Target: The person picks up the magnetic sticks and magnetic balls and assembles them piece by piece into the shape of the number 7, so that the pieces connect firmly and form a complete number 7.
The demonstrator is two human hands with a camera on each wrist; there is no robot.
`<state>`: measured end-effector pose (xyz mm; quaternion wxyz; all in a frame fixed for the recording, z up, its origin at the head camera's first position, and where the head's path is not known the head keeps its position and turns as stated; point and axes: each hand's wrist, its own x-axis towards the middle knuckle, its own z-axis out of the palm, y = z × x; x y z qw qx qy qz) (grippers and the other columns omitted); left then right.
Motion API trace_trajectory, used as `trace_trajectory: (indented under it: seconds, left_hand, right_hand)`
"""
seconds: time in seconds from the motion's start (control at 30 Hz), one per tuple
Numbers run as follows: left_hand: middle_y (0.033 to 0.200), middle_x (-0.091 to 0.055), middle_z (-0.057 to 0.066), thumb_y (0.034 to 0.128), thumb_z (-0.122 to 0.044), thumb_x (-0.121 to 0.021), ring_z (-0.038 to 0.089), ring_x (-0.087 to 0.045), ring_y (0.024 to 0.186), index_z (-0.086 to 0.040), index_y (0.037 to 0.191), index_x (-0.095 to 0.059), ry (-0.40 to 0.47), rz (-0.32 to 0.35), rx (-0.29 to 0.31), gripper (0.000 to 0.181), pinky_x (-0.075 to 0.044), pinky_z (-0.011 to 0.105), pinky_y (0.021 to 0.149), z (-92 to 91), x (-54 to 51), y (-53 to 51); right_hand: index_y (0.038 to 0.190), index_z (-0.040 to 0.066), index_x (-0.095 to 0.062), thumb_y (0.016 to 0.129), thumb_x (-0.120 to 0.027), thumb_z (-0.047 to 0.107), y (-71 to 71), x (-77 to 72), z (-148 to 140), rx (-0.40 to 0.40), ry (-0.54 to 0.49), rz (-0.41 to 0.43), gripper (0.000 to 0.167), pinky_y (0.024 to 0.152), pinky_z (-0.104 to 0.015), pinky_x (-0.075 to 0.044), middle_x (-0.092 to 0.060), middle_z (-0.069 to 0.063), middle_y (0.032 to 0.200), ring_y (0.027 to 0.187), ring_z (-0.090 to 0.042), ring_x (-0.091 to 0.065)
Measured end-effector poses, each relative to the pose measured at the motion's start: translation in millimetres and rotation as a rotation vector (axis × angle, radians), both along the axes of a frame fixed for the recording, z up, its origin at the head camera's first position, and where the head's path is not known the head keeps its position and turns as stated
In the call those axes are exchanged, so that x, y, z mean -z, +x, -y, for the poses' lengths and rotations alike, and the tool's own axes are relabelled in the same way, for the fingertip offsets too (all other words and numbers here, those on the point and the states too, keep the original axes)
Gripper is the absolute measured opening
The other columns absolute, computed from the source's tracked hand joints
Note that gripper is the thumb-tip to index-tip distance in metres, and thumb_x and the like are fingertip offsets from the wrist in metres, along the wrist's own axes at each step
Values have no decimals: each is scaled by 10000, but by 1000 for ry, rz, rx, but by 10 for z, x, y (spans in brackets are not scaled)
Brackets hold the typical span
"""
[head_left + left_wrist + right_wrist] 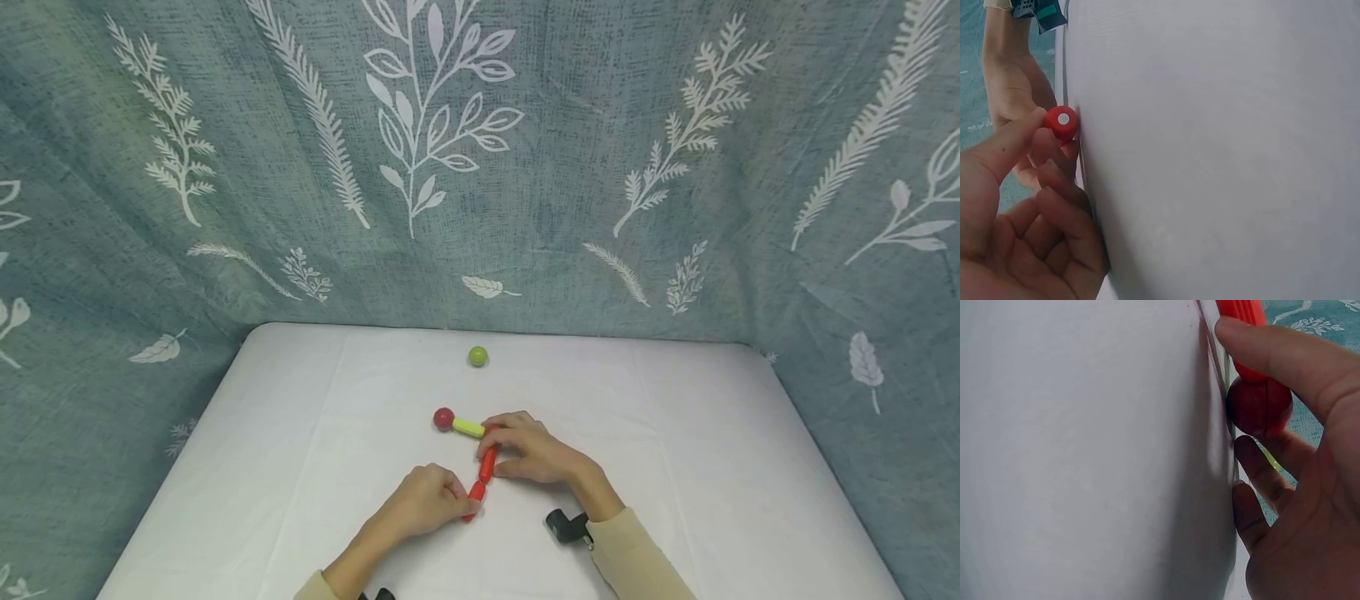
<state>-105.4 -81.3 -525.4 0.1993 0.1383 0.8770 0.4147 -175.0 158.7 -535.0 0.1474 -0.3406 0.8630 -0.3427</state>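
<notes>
In the head view my left hand (429, 500) pinches a short red stick (476, 493) between thumb and fingers. Its round end with a white dot faces the camera in the left wrist view. My right hand (536, 452) holds a second red stick (487, 465), whose near end meets or almost meets the first; I cannot tell if they touch. In the right wrist view a dark red ball (1260, 406) sits at this stick's end, beside the fingers. A yellow stick (468, 427) runs from under the right fingers to a crimson ball (444, 419).
A green ball (477, 357) lies alone near the far edge of the white-covered table (637, 392). Behind the table hangs a teal curtain (555, 167) with white leaves. A black device (566, 527) is worn at the right wrist.
</notes>
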Motion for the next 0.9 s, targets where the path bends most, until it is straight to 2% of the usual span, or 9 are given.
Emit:
trace_trajectory:
  seconds: [0.17, 0.37, 0.53, 0.7, 0.83, 0.9]
  left_hand:
    - [613, -632, -85, 858, -369, -781, 57, -454, 518, -202, 718, -704, 14, 5, -8, 231, -319, 225, 460, 1, -10, -6]
    - [595, -621, -94, 854, -391, -779, 54, -458, 517, -212, 736, -692, 9, -10, -17, 231, -326, 231, 462, -3, 17, -4]
    - [600, -603, -94, 853, -391, -784, 54, -473, 520, -195, 825, -668, 5, -73, -14, 229, -355, 232, 476, -34, 29, -40]
    - [618, -585, -87, 847, -413, -791, 52, -463, 525, -185, 870, -664, -19, -101, -1, 262, -354, 230, 477, -75, 39, -102]
    - [603, -565, -90, 846, -399, -795, 49, -454, 516, -197, 850, -670, -31, -119, 1, 238, -344, 229, 468, -88, 52, -135]
    - [601, -558, -95, 845, -392, -795, 49, -457, 520, -201, 838, -674, -36, -127, -2, 226, -348, 231, 471, -93, 48, -141]
  right_hand:
    - [1074, 350, -697, 876, -763, 133, 0, -11, 5, 6, -7, 12, 301, 1044, -549, -294, -499, -3, 1427, 1344, -232, -354]
    - [1052, 363, -706, 884, -727, 83, 6, 0, 5, 21, -12, 17, 328, 1035, -553, -307, -501, 8, 1419, 1337, -235, -362]
    - [1132, 310, -715, 894, -727, 50, -11, 18, -20, 41, -53, 30, 352, 1016, -509, -362, -553, 49, 1347, 1262, -202, -428]
    - [1289, 232, -646, 879, -755, 61, -17, 11, -70, 118, -122, 107, 458, 1051, -473, -387, -599, 98, 1268, 1226, -173, -503]
    - [1292, 219, -630, 884, -757, 112, -15, 14, -80, 201, -135, 135, 441, 1046, -471, -399, -618, 106, 1223, 1210, -178, -534]
    - [1268, 211, -642, 886, -756, 122, -16, 13, -79, 229, -135, 142, 409, 1017, -466, -417, -632, 113, 1171, 1153, -173, -553]
